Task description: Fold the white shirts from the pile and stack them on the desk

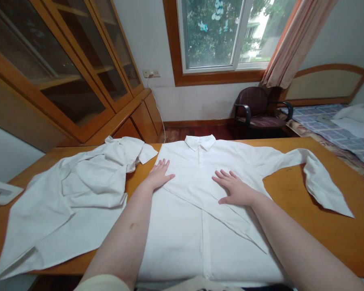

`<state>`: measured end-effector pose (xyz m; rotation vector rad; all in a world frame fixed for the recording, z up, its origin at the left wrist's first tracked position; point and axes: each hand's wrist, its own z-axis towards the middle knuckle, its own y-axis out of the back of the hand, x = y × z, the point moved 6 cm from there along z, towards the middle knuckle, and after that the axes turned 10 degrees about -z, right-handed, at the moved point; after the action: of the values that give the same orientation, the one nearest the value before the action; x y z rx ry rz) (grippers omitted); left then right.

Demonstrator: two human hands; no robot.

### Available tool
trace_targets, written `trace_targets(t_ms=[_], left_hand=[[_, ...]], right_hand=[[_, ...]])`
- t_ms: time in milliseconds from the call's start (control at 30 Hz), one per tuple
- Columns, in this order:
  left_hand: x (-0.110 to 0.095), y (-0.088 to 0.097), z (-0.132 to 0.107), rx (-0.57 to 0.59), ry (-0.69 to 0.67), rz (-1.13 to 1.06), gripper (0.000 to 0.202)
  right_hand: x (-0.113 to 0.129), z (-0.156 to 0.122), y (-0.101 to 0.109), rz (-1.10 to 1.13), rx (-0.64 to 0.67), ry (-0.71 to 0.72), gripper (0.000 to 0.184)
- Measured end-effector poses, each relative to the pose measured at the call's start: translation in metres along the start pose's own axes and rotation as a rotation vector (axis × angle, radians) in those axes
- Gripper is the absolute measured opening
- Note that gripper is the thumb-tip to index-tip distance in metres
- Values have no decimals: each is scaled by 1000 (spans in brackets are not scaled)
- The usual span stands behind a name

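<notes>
A white button-up shirt (178, 238) lies front up on the wooden table, its collar at the far edge. One sleeve is folded across the chest, slanting down to the right, while the other stretches out over the table to the right and bends toward me. My left hand (160, 174) rests flat on the shirt's left side, by the folded sleeve's upper end, fingers spread. On the chest at right lies my right hand (235, 189), also flat with fingers apart, touching the folded sleeve. A second white garment (94, 182) lies crumpled to the left of my left arm.
The wooden table (291, 194) spans the view. A white object (1, 192) sits at its left edge. Beyond stand a glass-door cabinet (79, 133), a dark armchair (255, 105) and a bed (330, 117). A white cord (158, 105) hangs from the wall outlet.
</notes>
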<state>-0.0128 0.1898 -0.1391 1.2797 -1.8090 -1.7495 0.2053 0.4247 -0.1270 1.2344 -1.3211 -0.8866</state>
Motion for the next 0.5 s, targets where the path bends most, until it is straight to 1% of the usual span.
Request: trace_targets(t_ms=[67,100,133,200,233,267,300,333,367,433,467,500], left_hand=[[-1,1,-4,-8,-24,-26,86],[-1,4,-7,-22,-49,-66,82],[0,9,-11,-51,-77,-120,76],[5,27,-21,-136,-101,-227,59],[11,37,-27,-188,-70,-253,51],[18,47,-33,-229,-5,-243,44],[27,55,-40,-256,89,-209,37],[36,59,-46,-255,197,-168,33],[43,60,-53,-229,293,-142,32],[51,51,-64,-166,425,-176,30],[51,45,-69,-169,439,-246,30],[49,39,-73,-199,435,-357,33]], right_hand=[[0,0,0,5,2,1,96],[-1,0,0,7,2,0,96],[-1,-1,0,8,4,0,96],[0,-2,1,17,7,2,96],[1,-2,1,23,11,5,96],[2,-3,2,29,15,7,95],[2,-4,2,34,18,8,95],[3,-5,2,36,23,8,94],[4,-5,3,37,26,8,94],[5,-6,3,37,29,4,93],[5,-6,4,39,30,3,92],[5,-6,4,41,31,3,91]])
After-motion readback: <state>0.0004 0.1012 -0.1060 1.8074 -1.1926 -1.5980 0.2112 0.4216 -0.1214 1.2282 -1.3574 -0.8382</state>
